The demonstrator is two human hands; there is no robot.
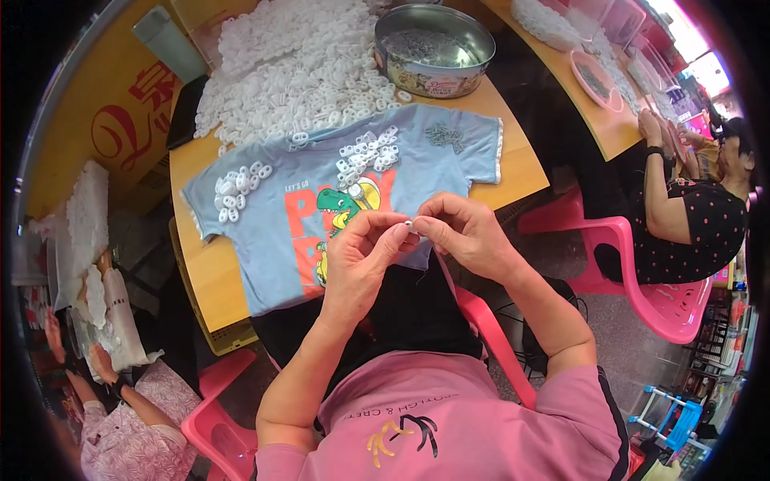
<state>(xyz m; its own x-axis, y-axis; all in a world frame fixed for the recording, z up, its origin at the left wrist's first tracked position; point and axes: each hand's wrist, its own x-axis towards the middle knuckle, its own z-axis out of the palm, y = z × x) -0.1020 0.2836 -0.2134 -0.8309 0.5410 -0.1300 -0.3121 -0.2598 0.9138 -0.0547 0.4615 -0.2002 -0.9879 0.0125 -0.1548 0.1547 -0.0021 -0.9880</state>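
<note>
My left hand [362, 255] and my right hand [472, 234] meet fingertip to fingertip above the front edge of a blue T-shirt [249, 188]. Pinched between them is a small white plastic piece [410, 227], mostly covered by the fingers. The shirt, with a dinosaur print, lies spread on the table. On it rest a small group of white oval plastic pieces [233, 192] at left, a second group of white plastic pieces [365, 156] near the middle, and a little heap of thin grey pieces [445, 136] at right.
Behind the shirt, a large heap of white plastic pieces [281, 72] covers the wooden table [521, 160]. A round tin [437, 84] holds small grey pieces. One person [698, 200] sits at another table to the right, near a pink chair [634, 272]; another person [136, 425] works at lower left.
</note>
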